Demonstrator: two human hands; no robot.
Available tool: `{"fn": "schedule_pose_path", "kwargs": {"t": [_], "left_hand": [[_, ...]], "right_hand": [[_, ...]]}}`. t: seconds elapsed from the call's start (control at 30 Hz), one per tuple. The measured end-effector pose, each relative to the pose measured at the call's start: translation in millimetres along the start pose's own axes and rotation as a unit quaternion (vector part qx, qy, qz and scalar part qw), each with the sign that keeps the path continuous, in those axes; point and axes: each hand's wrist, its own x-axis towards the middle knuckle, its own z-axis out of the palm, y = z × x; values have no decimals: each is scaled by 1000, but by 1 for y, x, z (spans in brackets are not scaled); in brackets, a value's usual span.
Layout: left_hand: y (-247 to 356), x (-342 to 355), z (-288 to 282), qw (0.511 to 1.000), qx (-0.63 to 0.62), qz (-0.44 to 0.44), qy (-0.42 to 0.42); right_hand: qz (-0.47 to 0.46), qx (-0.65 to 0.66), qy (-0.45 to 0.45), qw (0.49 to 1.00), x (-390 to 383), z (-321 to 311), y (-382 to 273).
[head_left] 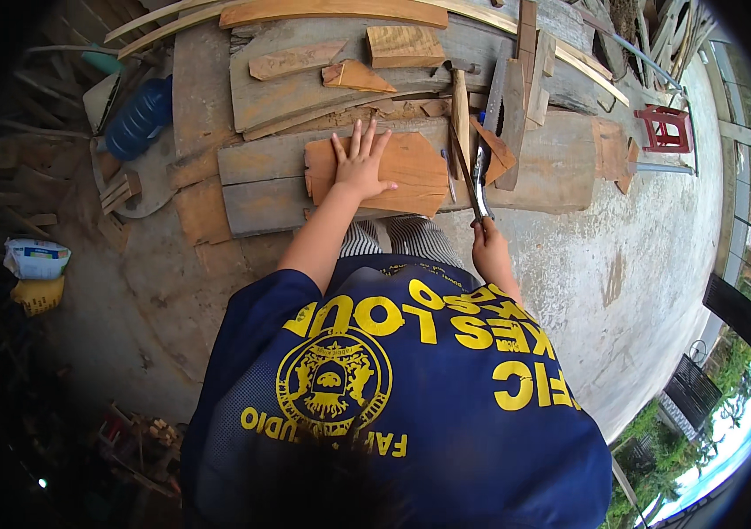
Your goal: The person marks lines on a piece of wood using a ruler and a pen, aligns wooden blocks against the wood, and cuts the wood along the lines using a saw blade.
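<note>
My left hand (361,170) lies flat, fingers spread, on a reddish-brown wooden board (420,172) with cut corners. This board rests on a grey, weathered plank bench (256,198) in front of me. To the right, my right hand (492,250) is closed round the near end of a long, dark, narrow tool (464,172); its exact kind is unclear. Close by lie a wooden-handled hammer (461,110), a saw-like metal blade (495,99), a black-and-silver tool (480,167) and a pointed wood offcut (494,150).
Wood offcuts (406,47) and long strips (331,11) lie across the bench's far side. A blue water jug (139,117) sits at the left, near a white-and-yellow bag (38,273). A red plastic stool (665,130) stands on the concrete floor (587,264) at the right.
</note>
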Motion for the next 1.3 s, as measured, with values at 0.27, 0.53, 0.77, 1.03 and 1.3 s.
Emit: {"fn": "schedule_pose_path", "kwargs": {"t": [0.27,0.53,0.77,1.03,1.3], "left_hand": [[-15,-8,-8,967,169,178,66],[-15,0,-12,971,171,163,29],[-27,5,2,974,132,177,53],[-20,7,2,972,146,172,63],[-8,-37,-7,937,11,335,95]], "right_hand": [[-34,1,-1,999,15,50,-7],[-7,-3,20,1000,20,83,-30],[49,-26,-9,998,-26,77,-17],[40,-42,-11,998,22,79,-64],[-19,133,45,990,31,82,-78]]}}
